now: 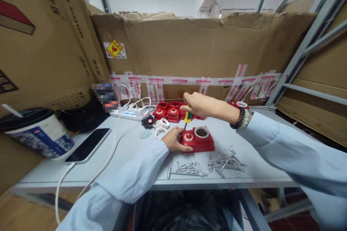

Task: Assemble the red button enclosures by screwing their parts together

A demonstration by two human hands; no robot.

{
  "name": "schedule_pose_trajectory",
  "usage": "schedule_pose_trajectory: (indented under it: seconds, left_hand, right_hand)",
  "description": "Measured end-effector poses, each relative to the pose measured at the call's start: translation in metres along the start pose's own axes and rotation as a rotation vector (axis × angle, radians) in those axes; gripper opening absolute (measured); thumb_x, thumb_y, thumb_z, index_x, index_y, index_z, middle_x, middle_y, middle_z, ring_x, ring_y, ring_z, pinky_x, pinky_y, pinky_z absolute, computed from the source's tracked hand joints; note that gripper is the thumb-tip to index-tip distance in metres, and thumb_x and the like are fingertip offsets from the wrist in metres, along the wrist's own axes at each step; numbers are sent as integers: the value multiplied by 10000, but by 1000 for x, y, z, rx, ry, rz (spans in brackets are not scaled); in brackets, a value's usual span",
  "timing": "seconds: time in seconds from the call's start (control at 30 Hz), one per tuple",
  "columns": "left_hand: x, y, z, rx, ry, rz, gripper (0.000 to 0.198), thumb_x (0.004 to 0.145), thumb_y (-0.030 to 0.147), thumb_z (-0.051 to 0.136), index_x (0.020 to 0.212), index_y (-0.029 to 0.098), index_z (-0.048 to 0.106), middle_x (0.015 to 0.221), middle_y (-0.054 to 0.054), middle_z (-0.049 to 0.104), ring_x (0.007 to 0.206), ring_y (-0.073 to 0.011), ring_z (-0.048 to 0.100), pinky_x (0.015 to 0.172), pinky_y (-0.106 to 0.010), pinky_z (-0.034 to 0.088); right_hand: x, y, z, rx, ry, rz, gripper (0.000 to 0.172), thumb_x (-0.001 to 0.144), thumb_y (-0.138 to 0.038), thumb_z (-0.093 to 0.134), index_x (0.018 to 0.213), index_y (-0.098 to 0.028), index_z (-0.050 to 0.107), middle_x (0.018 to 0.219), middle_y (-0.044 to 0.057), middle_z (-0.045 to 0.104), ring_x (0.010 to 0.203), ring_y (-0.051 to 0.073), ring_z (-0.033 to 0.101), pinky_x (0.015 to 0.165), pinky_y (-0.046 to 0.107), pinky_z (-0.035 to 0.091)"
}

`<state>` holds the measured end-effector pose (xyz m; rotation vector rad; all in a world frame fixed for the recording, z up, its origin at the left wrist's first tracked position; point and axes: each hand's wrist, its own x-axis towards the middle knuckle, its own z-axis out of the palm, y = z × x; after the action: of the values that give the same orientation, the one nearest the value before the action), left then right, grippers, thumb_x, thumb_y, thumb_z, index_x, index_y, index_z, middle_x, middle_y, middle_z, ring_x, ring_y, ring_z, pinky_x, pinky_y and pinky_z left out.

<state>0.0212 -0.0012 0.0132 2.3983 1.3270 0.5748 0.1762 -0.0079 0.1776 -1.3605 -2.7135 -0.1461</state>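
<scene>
My right hand [199, 106] is closed around the handle of a yellow-and-green screwdriver [187, 117]. The screwdriver stands nearly upright, its shaft pointing down at the left end of a red box-shaped housing [202, 145]. On the housing's top are a round red knob and a white ring around a dark round opening. My left hand [174, 140] grips the housing's left end, thumb along the front and fingers behind. The screwdriver's tip is hidden near my left fingers. Small screws [191, 167] and a T-shaped metal rod [184, 174] lie in front of the housing.
A heap of longer metal rods [227, 161] lies at front right. More red housings [173, 111] stand behind, near a power strip [130, 114]. White rings [162, 132] lie left of my hands. A phone [88, 146], its cable and a large cup [40, 133] occupy the left side.
</scene>
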Motion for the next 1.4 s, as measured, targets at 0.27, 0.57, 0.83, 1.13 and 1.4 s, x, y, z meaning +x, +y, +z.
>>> schedule_pose_trajectory:
  seconds: [0.27, 0.57, 0.83, 1.13, 1.4]
  left_hand:
    - [0, 0, -1, -26, -4, 23, 711, 470, 662, 719, 964, 161, 610, 893, -65, 564, 836, -254, 570, 743, -332, 448]
    - [0, 0, -1, -15, -17, 17, 704, 476, 661, 718, 959, 161, 612, 891, -66, 557, 836, -257, 561, 743, -337, 446]
    - [0, -1, 0, -40, -16, 6, 669, 475, 632, 736, 952, 177, 624, 890, -53, 547, 832, -244, 554, 748, -332, 447]
    - [0, -2, 1, -29, -10, 9, 695, 471, 649, 727, 957, 165, 613, 907, -65, 548, 851, -257, 560, 764, -341, 448]
    - [1, -2, 1, -42, -5, 1, 723, 455, 637, 742, 994, 172, 613, 919, -68, 567, 861, -268, 564, 772, -354, 455]
  right_hand:
    - [2, 4, 6, 93, 30, -107, 182, 778, -256, 526, 927, -152, 542, 846, 79, 611, 715, 168, 530, 588, 273, 357]
    - [2, 2, 9, 119, 79, -150, 196, 731, -197, 550, 925, -165, 549, 932, 79, 599, 799, 181, 528, 668, 285, 388]
    - [0, 1, 10, 162, 69, -123, 393, 729, -223, 574, 1102, -177, 462, 1024, 84, 602, 844, 191, 547, 681, 286, 399]
    - [-2, 4, 13, 153, 134, -95, 329, 729, -241, 559, 1034, -170, 460, 884, 61, 611, 707, 171, 528, 591, 296, 369]
    - [-4, 6, 12, 227, 77, -122, 363, 663, -183, 607, 991, -199, 455, 933, 38, 605, 695, 141, 522, 574, 268, 363]
